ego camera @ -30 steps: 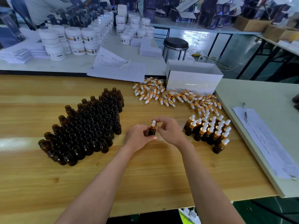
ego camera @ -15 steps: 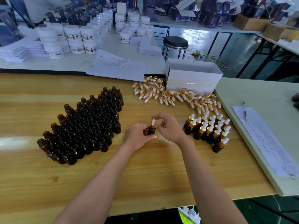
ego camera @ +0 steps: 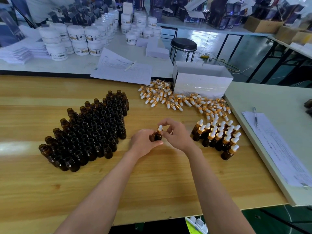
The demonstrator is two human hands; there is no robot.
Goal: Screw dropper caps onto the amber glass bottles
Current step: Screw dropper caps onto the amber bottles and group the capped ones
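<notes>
We look down on a long pale wooden workbench (ego camera: 152, 191) in a packing workshop. White lidded plastic jars (ego camera: 76, 38) stand stacked on a white table behind it, with a round black stool (ego camera: 183, 43) beyond.

At the middle of the bench, two bare hands meet over one small round amber glass bottle (ego camera: 158, 136), held upright. We cannot tell whether its base touches the wood. The left hand (ego camera: 143, 142) curls its fingers and thumb round the bottle's body. The right hand (ego camera: 177, 134) pinches the dropper cap (ego camera: 160, 127), a white rubber bulb above a gold collar, which sits on the bottle's neck.

We judge that the cap is being twisted down. Whether it is fully tight, we cannot tell. The next move calls for turning until the collar seats, while the left hand stops the glass from spinning. The bottle then belongs with the finished ones.

The glass is dark brown, short and smooth. To the left stands a dense block of uncapped amber bottles (ego camera: 91, 132), their threaded necks open. To the right stands a smaller group of capped bottles (ego camera: 219, 135). Loose gold-and-white dropper caps (ego camera: 185, 102) lie scattered along the far edge, just beside a white cardboard box (ego camera: 202, 81). Most of the work seems to lie ahead.
</notes>
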